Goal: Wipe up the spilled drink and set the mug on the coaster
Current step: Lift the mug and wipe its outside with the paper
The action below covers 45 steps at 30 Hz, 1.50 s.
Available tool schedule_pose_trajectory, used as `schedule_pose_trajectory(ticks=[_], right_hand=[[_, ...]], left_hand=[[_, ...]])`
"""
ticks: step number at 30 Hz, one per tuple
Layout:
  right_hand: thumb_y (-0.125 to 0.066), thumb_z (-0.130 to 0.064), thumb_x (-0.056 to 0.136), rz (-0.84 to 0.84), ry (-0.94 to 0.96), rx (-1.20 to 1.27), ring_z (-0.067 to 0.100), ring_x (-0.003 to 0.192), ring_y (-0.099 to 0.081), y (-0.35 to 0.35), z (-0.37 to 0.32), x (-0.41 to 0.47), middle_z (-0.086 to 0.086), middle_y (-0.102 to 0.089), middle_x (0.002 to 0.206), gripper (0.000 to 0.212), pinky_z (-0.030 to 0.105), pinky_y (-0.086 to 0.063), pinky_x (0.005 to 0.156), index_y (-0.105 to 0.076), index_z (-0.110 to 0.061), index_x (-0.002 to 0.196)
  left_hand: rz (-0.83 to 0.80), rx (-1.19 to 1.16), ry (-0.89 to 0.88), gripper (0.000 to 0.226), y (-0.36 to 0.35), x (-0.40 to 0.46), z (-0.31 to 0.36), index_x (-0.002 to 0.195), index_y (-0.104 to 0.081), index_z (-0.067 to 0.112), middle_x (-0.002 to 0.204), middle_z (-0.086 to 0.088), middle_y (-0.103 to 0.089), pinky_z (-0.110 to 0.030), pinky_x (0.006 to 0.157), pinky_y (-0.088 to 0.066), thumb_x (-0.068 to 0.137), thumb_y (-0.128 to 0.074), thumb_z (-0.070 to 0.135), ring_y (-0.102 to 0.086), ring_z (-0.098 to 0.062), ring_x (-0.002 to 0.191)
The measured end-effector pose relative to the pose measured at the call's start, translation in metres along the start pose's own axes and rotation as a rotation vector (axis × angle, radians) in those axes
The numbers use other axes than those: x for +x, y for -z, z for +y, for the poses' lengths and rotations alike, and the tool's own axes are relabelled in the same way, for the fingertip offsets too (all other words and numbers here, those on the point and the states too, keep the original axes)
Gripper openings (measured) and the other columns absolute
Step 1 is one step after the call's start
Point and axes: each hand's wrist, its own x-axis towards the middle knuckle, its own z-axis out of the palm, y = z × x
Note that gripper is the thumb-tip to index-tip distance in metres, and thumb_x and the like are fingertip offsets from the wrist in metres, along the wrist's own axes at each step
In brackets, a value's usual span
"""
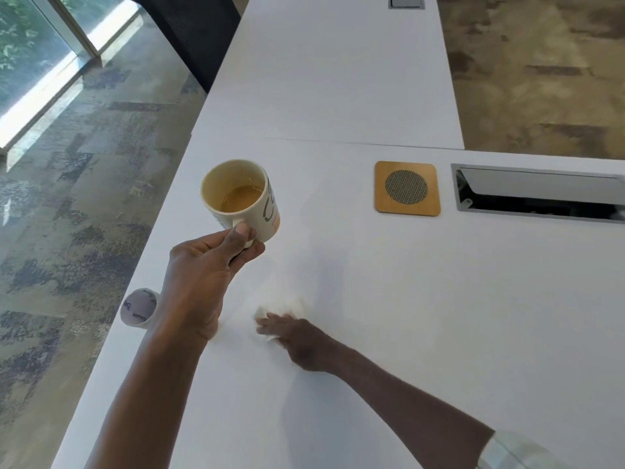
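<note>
My left hand (206, 269) holds a cream mug (241, 198) by its handle, lifted above the white table (439, 316). Amber drink sits in the bottom of the mug. My right hand (297, 336) presses a crumpled white tissue (287, 308) flat on the table, just below and right of the mug; it is motion-blurred. No spilled liquid shows against the white surface. A square wooden coaster (407, 188) with a round mesh centre lies on the table, far right of the mug.
A small roll of tape or paper (138, 311) lies at the table's left edge beside my left wrist. A metal cable slot (537, 192) is set into the table right of the coaster. A black chair (192, 32) stands at the far left. Carpet lies beyond both edges.
</note>
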Motion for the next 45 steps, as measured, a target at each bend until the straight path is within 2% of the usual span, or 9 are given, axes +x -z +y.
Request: schedule_pose_trajectory(ticks=[2,4,9,13,18,24,30,35,45], right_hand=[[-0.038,0.002,0.098,0.135,-0.240,0.402,0.020,0.094,-0.065,0.010,-0.007,-0.022,0.003,-0.066,0.122,0.044,0.028,-0.055,0.081,-0.066,-0.019,0.125],[-0.038,0.001,0.097,0.337,-0.363,0.754,0.020,0.070,-0.057,0.026,-0.011,-0.042,0.002,-0.069,0.096,0.045,0.026,-0.046,0.057,-0.073,-0.024,0.111],[-0.053,-0.003,0.093,0.559,-0.279,1.567,0.027,0.095,-0.072,0.067,-0.018,-0.070,0.013,-0.072,0.113,0.027,0.036,-0.060,0.073,-0.071,-0.009,0.112],[-0.062,-0.008,0.075,0.543,-0.116,1.881,0.032,0.110,-0.066,0.097,-0.028,-0.085,0.023,-0.063,0.128,0.054,0.039,-0.052,0.100,-0.059,0.004,0.127],[-0.078,-0.027,0.074,0.603,0.000,1.840,0.021,0.100,-0.069,0.123,-0.048,-0.092,0.011,-0.072,0.113,0.049,0.030,-0.060,0.077,-0.068,-0.011,0.119],[-0.071,-0.010,0.071,0.721,0.074,1.997,0.020,0.079,-0.066,0.143,-0.061,-0.098,0.012,-0.070,0.095,0.044,0.019,-0.051,0.052,-0.061,-0.011,0.113],[-0.066,-0.015,0.080,0.676,0.155,2.023,0.027,0.116,-0.056,0.141,-0.080,-0.101,0.019,-0.053,0.133,0.064,0.026,-0.057,0.081,-0.046,-0.003,0.139],[-0.052,-0.003,0.095,0.669,0.165,1.928,0.034,0.139,-0.042,0.133,-0.085,-0.096,0.023,-0.047,0.146,0.044,0.044,-0.029,0.119,-0.050,-0.003,0.139],[-0.047,0.011,0.093,0.687,0.173,1.813,0.031,0.116,-0.058,0.123,-0.109,-0.083,0.021,-0.062,0.125,0.037,0.034,-0.053,0.095,-0.067,-0.007,0.118]], left_hand=[[-0.003,0.015,0.015,0.014,-0.004,-0.007,0.000,0.090,-0.077,0.007,0.089,-0.005,-0.081,-0.040,0.103,-0.053,0.090,-0.070,0.019,-0.078,-0.022,0.095],[-0.007,0.025,0.023,0.015,-0.011,-0.014,0.000,0.090,-0.076,0.005,0.090,-0.007,-0.081,-0.040,0.104,-0.052,0.093,-0.068,0.018,-0.078,-0.023,0.095],[-0.056,0.060,0.049,0.015,-0.027,-0.037,0.001,0.093,-0.077,0.007,0.089,-0.005,-0.082,-0.040,0.103,-0.053,0.093,-0.069,0.018,-0.078,-0.019,0.095],[-0.100,0.087,0.044,0.020,-0.040,-0.057,0.002,0.091,-0.079,0.007,0.092,-0.010,-0.081,-0.044,0.106,-0.050,0.086,-0.073,0.025,-0.078,-0.021,0.097],[-0.175,0.126,0.040,0.033,-0.057,-0.080,0.009,0.090,-0.082,0.010,0.096,-0.010,-0.081,-0.050,0.112,-0.043,0.072,-0.076,0.038,-0.077,-0.020,0.099],[-0.222,0.171,0.021,0.025,-0.074,-0.102,0.020,0.081,-0.084,0.019,0.095,-0.005,-0.082,-0.053,0.114,-0.040,0.073,-0.075,0.041,-0.077,-0.017,0.100],[-0.250,0.188,-0.001,0.031,-0.082,-0.113,0.026,0.090,-0.082,0.014,0.095,-0.004,-0.082,-0.051,0.113,-0.042,0.076,-0.072,0.040,-0.077,-0.015,0.097],[-0.246,0.224,0.012,0.026,-0.083,-0.116,0.023,0.087,-0.082,0.010,0.093,-0.007,-0.082,-0.048,0.113,-0.042,0.095,-0.066,0.028,-0.077,-0.016,0.099],[-0.283,0.313,0.014,0.024,-0.073,-0.119,0.034,0.081,-0.084,0.023,0.093,-0.007,-0.082,-0.046,0.114,-0.041,0.086,-0.067,0.040,-0.076,-0.014,0.103]])
